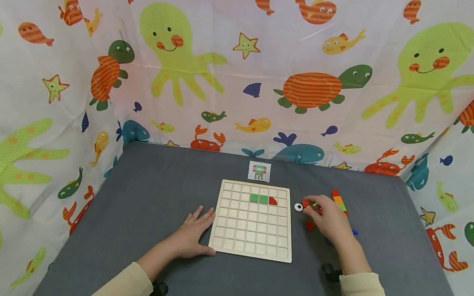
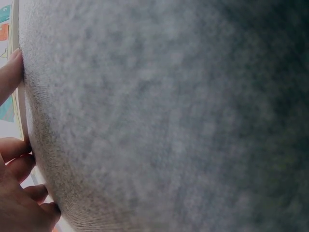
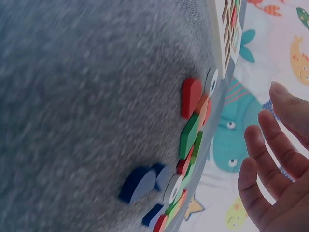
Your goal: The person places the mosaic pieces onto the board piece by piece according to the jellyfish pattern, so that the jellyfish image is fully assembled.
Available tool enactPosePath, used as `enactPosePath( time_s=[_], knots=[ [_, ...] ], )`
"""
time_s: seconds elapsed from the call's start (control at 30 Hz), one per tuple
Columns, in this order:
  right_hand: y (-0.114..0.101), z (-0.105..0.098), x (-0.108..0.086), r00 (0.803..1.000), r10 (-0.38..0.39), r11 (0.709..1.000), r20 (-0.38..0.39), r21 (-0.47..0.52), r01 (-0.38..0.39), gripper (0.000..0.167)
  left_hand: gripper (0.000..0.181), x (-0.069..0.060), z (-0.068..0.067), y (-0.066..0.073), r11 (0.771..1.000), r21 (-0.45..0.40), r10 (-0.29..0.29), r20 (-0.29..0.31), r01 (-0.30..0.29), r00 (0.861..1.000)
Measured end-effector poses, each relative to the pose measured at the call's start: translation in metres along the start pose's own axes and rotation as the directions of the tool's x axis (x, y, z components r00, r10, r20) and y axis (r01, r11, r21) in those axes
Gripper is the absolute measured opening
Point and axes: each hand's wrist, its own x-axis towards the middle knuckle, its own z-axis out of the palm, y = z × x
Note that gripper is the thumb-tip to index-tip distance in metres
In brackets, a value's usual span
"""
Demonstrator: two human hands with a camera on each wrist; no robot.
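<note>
Pale wooden grid board [image 1: 253, 227] sits mid-way across the grey worktop [image 1: 156, 182], basically square, far side parallel to the worktop's far edge. Left hand [image 1: 191, 234] is spread along its left side; right hand [image 1: 330, 220], half-open, looks empty over loose flat coloured pieces [image 3: 188, 137].

one board [image 1: 253, 228], one card [image 1: 259, 171], two hands [image 1: 191, 238] [image 1: 331, 222]

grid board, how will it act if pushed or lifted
The grid board looks wooden and thin, so probably stiff and light. Lying flat on the grey surface, it would likely slide rather than tip. The green squares in its cells might slip out if tilted.
</note>
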Motion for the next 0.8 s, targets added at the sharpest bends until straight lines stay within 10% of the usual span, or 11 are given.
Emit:
enactPosePath(
  time_s=[0.8],
  knots=[
    [0.041,0.005,-0.009,0.992,0.118,0.992,0.054,-0.054,-0.115,0.025,0.110,0.001,0.001,0.000,1.000,0.019,-0.008,0.008,0.008,1.000]
  ],
)
